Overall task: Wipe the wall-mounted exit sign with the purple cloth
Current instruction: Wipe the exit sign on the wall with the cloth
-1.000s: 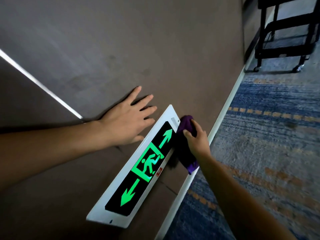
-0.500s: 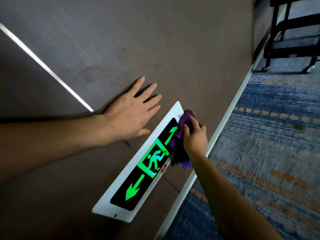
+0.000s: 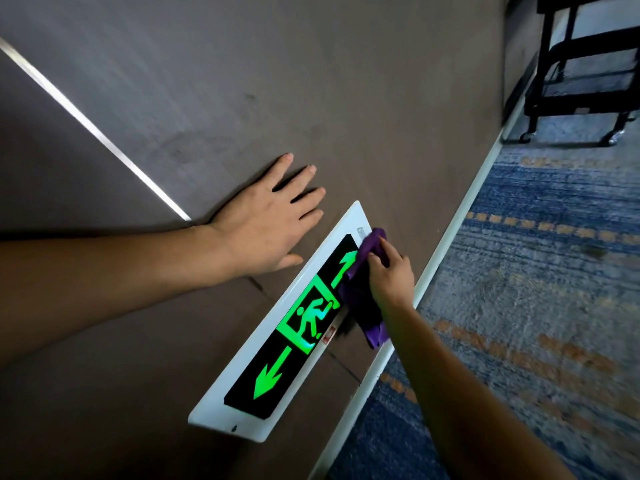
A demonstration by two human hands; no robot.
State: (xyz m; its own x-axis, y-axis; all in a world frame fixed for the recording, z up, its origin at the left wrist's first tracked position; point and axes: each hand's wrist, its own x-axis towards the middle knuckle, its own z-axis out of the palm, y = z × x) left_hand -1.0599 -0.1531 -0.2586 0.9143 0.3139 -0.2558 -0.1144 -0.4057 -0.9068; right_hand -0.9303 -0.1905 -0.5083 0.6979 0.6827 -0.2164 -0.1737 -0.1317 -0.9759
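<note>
The exit sign (image 3: 273, 355) is a long white-framed panel low on the brown wall, with a black face, two green arrows and a green running figure. My right hand (image 3: 389, 275) grips the bunched purple cloth (image 3: 360, 292) and presses it on the sign's far end, covering part of the upper arrow. The cloth's tail hangs below my wrist. My left hand (image 3: 266, 223) lies flat on the wall just above the sign, fingers spread, holding nothing.
A white baseboard (image 3: 460, 220) runs along the wall's foot. Blue and orange patterned carpet (image 3: 540, 306) covers the floor to the right. A black wheeled cart (image 3: 581, 81) stands at the upper right, near the wall. A thin metal strip (image 3: 93, 129) crosses the wall.
My right hand has slid the cloth from the sign's outer edge onto its face, over the upper arrow. My left hand has stayed flat on the wall.
</note>
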